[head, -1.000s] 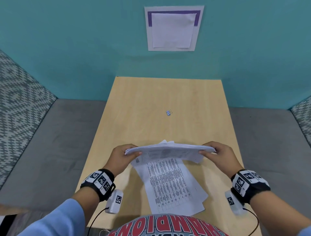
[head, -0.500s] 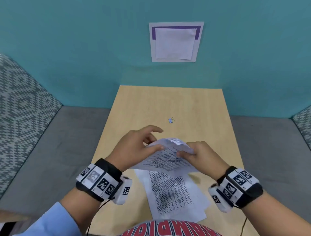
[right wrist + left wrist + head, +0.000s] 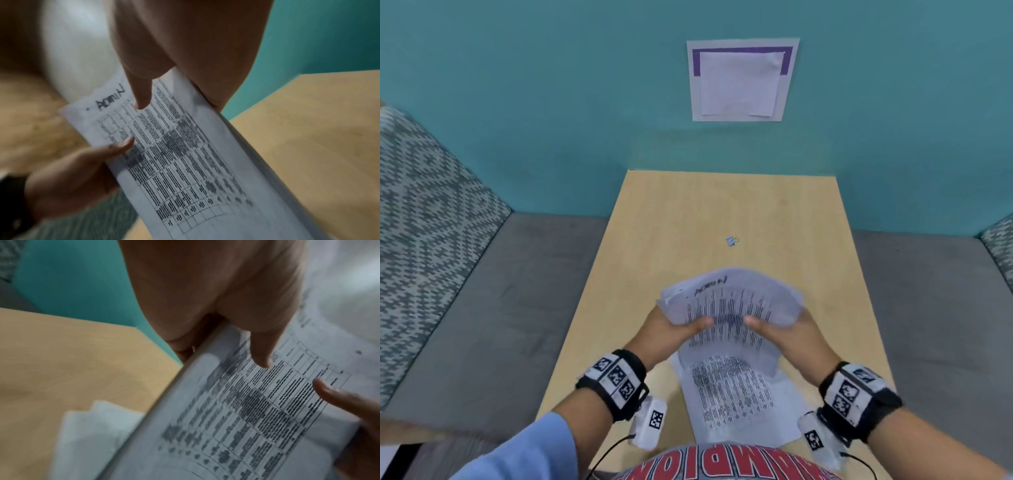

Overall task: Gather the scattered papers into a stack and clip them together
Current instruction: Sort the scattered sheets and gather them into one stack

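I hold a bundle of printed sheets (image 3: pixel 729 308) up above the wooden table (image 3: pixel 671 219), its printed face tilted toward me. My left hand (image 3: pixel 674 329) grips its left edge, thumb on the print. My right hand (image 3: pixel 784 329) grips the right edge the same way. In the left wrist view the bundle (image 3: pixel 246 410) shows a table of text, and in the right wrist view the bundle (image 3: pixel 185 154) carries a handwritten word at its top. More papers (image 3: pixel 736 401) lie flat on the table under my hands. A small binder clip (image 3: pixel 731 240) lies farther out on the table.
A teal wall (image 3: pixel 551 102) stands behind the table with a framed sheet (image 3: pixel 741 80) on it. Grey seats (image 3: pixel 482 308) with patterned backs flank the table on both sides.
The bundle was held flat by both ends, then turned in my hands; now it stands tilted up facing me with both hands gripping its sides.
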A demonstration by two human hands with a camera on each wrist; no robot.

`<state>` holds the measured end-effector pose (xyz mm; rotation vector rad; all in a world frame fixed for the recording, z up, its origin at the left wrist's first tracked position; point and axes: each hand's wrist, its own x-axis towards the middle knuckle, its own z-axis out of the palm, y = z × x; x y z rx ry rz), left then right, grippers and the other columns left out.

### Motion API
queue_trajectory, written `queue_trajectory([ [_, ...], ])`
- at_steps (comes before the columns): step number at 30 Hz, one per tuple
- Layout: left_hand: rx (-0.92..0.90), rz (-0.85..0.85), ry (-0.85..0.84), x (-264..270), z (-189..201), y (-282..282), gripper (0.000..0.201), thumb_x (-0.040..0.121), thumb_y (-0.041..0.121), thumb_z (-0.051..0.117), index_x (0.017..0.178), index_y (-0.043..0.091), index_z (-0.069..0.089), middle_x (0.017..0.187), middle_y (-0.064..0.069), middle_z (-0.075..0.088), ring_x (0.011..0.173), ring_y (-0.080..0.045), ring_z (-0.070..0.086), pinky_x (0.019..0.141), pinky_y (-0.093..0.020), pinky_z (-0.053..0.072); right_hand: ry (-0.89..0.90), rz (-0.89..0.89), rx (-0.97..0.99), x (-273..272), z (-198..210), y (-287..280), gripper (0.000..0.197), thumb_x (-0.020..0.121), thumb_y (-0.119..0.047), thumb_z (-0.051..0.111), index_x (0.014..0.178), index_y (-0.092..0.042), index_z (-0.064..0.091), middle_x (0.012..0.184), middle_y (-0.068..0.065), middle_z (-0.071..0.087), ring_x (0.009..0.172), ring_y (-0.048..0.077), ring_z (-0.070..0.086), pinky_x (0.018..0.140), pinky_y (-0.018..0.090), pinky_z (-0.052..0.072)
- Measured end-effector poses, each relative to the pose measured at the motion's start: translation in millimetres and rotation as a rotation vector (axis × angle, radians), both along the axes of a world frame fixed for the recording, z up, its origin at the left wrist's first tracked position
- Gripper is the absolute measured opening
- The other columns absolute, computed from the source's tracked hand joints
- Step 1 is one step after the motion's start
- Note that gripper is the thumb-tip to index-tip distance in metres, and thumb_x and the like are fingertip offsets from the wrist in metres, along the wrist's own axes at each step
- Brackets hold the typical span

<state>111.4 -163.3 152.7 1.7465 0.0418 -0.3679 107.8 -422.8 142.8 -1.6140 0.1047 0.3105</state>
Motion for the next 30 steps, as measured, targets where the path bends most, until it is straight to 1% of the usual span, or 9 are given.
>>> queue_trajectory([
  [3,0.053,0.057,-0.008,2,-28,4,0.046,0.087,0.033,0.086,0.128,0.041,0.067,0.127,0.012,0.077,0.119,-0.005,0.072,0.108,-0.043,0.057,0.047,-0.068,-0.124,-3,-25,8,0.06,0.069,-0.062,0.088,0.108,-0.018,0.078,0.099,0.02,0.081,0.091,0.032,0.079,0.087,0.052,0.06],
  [6,0.02,0.145,-0.13,5,-19,2,0.039,0.092,0.018,0.082,0.124,0.035,0.07,0.119,0.019,0.08,0.115,0.001,0.073,0.1,-0.024,0.058,-0.086,-0.127,-0.058,1,-7,13,0.012,0.088,-0.026,0.083,0.099,-0.03,0.081,0.096,0.006,0.084,0.094,0.023,0.079,0.087,0.037,0.062],
  [10,-0.063,0.166,-0.101,2,-20,5,0.031,0.089,0.01,0.083,0.117,0.02,0.077,0.108,0.014,0.084,0.105,-0.004,0.078,0.09,-0.019,0.06,-0.126,-0.123,0.01,0,-2,6,0.024,0.086,-0.013,0.084,0.108,-0.022,0.081,0.1,-0.01,0.084,0.096,0.001,0.078,0.084,0.013,0.059],
  [14,0.038,0.067,0.097,-7,-49,9,0.021,0.09,0.015,0.084,0.107,0.026,0.078,0.095,0.021,0.083,0.09,0.008,0.076,0.094,-0.027,0.061,0.059,-0.091,-0.149,-1,-42,-2,0.048,0.069,-0.049,0.092,0.101,-0.015,0.082,0.095,0.001,0.084,0.092,0.017,0.08,0.089,0.038,0.063],
  [16,0.125,0.01,0.078,-5,-59,10,0.008,0.093,0.021,0.083,0.099,0.025,0.079,0.09,0.011,0.083,0.083,0.005,0.073,0.087,-0.023,0.056,0.095,-0.119,-0.207,3,-49,-2,0.068,0.062,-0.065,0.085,0.084,-0.001,0.075,0.077,0.011,0.079,0.069,0.026,0.074,0.073,0.037,0.058],
  [21,0.062,0.134,-0.073,6,-48,10,0.033,0.091,0.021,0.083,0.116,0.04,0.071,0.113,0.02,0.081,0.108,0.001,0.074,0.091,-0.019,0.06,-0.019,-0.102,-0.268,13,-34,1,0.045,0.09,-0.032,0.081,0.058,-0.017,0.052,0.042,-0.009,0.047,0.041,0.007,0.042,0.049,0.024,0.035],
  [24,0.065,0.147,-0.076,9,-48,11,0.03,0.091,0.022,0.084,0.109,0.043,0.073,0.107,0.024,0.081,0.102,0.003,0.076,0.088,-0.019,0.062,-0.038,-0.123,-0.252,12,-41,3,0.035,0.088,-0.039,0.082,0.084,-0.005,0.075,0.068,0.002,0.075,0.061,0.015,0.069,0.064,0.029,0.054],
  [27,0.161,0.051,0.051,6,-69,17,0.029,0.083,0.052,0.085,0.109,0.05,0.073,0.114,0.013,0.081,0.109,-0.007,0.076,0.098,-0.039,0.062,0.064,0.02,-0.388,10,-68,9,0.052,0.086,-0.049,0.077,0.096,0.002,0.073,0.09,0.021,0.078,0.087,0.034,0.077,0.079,0.047,0.062],
  [30,0.243,0.009,0.083,10,-86,32,0.046,0.072,0.077,0.078,0.098,0.039,0.07,0.108,0.011,0.078,0.098,-0.013,0.074,0.095,-0.039,0.059,0.106,0.191,-0.495,14,-80,9,0.02,0.098,-0.033,0.071,0.098,-0.013,0.072,0.096,0.006,0.079,0.09,0.024,0.075,0.083,0.039,0.062],
])
